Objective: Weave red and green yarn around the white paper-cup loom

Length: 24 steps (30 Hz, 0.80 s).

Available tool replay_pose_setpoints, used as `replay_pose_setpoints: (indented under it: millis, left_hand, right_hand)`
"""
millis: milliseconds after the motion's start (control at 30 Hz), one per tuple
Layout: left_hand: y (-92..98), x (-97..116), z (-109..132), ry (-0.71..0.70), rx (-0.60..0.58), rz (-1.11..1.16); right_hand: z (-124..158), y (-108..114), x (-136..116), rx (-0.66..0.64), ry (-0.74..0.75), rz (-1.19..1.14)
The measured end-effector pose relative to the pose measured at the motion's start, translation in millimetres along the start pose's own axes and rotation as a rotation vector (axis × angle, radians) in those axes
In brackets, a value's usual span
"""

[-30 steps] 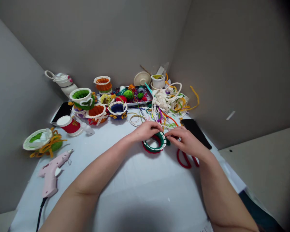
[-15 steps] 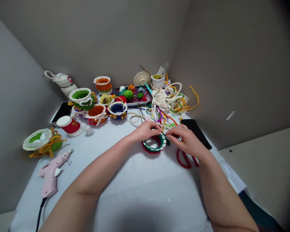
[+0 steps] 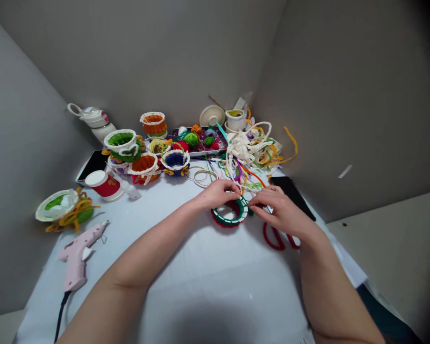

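A small round woven basket [image 3: 229, 222], green and red with white slats round its rim, sits on the table in front of me. My left hand [image 3: 220, 193] is closed on its far rim, thumb and fingers pinching the edge. Just right of the basket, my right hand [image 3: 274, 205] pinches a strand of dark green yarn [image 3: 250, 210] that runs to the rim. The fingertips cover part of the strand. Under my right wrist lie red-handled scissors [image 3: 274, 237], their blades mostly hidden by the hand.
At left lie a pink glue gun [image 3: 77, 258] and a yellow-trimmed basket [image 3: 57, 208]. Finished-looking baskets [image 3: 143, 165], a paper cup [image 3: 103, 185] and a bottle [image 3: 96, 122] stand behind. A yarn tray [image 3: 200, 154], tangled cord [image 3: 247, 145] and a black phone-like slab [image 3: 294, 196] lie farther right.
My right hand has drawn slightly right, away from the basket, with the green yarn. My left hand stays on the rim. The whole view has shifted a little.
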<state>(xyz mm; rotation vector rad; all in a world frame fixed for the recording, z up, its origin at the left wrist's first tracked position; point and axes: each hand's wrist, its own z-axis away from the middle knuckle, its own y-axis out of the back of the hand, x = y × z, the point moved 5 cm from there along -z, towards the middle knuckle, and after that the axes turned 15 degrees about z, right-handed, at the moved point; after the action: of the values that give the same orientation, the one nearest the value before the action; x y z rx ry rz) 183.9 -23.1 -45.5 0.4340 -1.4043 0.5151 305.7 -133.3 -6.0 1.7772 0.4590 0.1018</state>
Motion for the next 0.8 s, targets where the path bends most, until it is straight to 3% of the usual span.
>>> replay_pose_setpoints:
  millis: [233,367,600,800]
  left_hand:
    - [2.7,10,7,0.108,-0.026,-0.029]
    - [7.4,12,9,0.153,-0.041,-0.068]
    - [1.3,7,6,0.037,-0.133,-0.101]
    - [7.1,0,4,0.067,0.01,-0.1]
  right_hand:
    - [-6,-21,9,-0.086,-0.04,-0.05]
    - [-12,-29,7,-0.052,-0.058,-0.084]
    - [-15,-32,5,-0.025,-0.032,-0.096]
    - [-10,-25,10,-0.07,-0.071,-0.078]
